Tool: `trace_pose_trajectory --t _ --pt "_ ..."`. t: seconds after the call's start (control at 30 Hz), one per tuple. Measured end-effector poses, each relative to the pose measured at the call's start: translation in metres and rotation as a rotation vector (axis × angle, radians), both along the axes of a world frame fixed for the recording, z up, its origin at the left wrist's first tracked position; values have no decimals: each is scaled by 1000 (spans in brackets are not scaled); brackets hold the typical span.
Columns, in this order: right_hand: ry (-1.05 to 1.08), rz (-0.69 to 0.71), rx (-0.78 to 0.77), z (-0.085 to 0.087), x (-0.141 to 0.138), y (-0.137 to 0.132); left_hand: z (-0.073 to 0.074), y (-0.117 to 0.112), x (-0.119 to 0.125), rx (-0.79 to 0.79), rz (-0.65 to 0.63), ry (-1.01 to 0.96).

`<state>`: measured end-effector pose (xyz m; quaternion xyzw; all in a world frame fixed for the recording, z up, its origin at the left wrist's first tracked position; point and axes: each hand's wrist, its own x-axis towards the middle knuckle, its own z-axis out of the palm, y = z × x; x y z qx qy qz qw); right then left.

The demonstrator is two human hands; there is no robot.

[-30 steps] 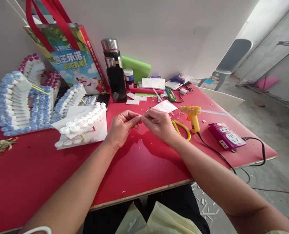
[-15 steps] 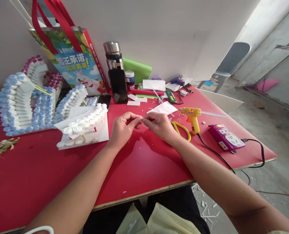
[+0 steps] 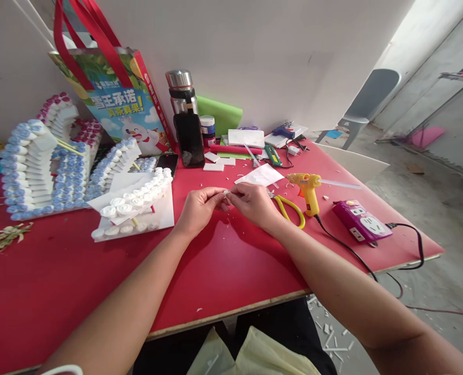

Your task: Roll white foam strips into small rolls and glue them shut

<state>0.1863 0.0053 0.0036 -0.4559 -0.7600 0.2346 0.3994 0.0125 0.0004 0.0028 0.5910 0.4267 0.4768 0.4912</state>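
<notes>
Both hands meet over the red table (image 3: 223, 271), fingertips together around a small white piece (image 3: 226, 192). My left hand (image 3: 200, 209) pinches it from the left, and my right hand (image 3: 252, 204) pinches it from the right. Most of the piece is hidden by the fingers, so its exact kind is unclear. Left of my hands is a white board model (image 3: 163, 211) bearing rows of white rolled rosettes (image 3: 124, 208). Just right of my right hand lie yellow-handled pliers (image 3: 290, 211), their jaws partly covered by the hand.
A yellow glue gun (image 3: 310, 192) and a purple power strip (image 3: 362, 220) stand at right, with cords trailing. Blue-and-white models (image 3: 32, 166) and a gift bag (image 3: 116, 104) fill the left. Behind are a steel flask (image 3: 180, 86), a phone (image 3: 189, 139) and white paper (image 3: 259, 175).
The fingers have shifted slightly around the small white piece, and a little more of it shows between the fingertips. The camera view has tilted a touch; the things on the table stay put.
</notes>
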Motion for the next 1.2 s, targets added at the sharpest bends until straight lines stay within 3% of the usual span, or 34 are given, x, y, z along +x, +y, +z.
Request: trace_pose_trajectory --t 0.17,0.4,0.57,0.63,0.73,1.03,1.13,1.2 --pt "-20 -30 -46 1 0 0 -3 -1 0 33 34 48" --pt "-125 -65 85 -1 -2 -3 -1 -6 6 80 91 104" --pt "-67 -21 -108 4 1 -2 -3 -2 3 155 122 176" --pt "-73 -35 -133 5 4 0 -5 2 -1 155 159 152" --pt "-19 -59 -53 5 7 4 -8 8 -6 107 225 70" --pt "148 221 193 9 10 0 -4 10 -9 -95 186 -189" --pt "257 185 185 13 13 -3 -5 13 -13 -118 192 -245" --pt "408 71 150 14 14 -2 -4 15 -15 -91 197 -226"
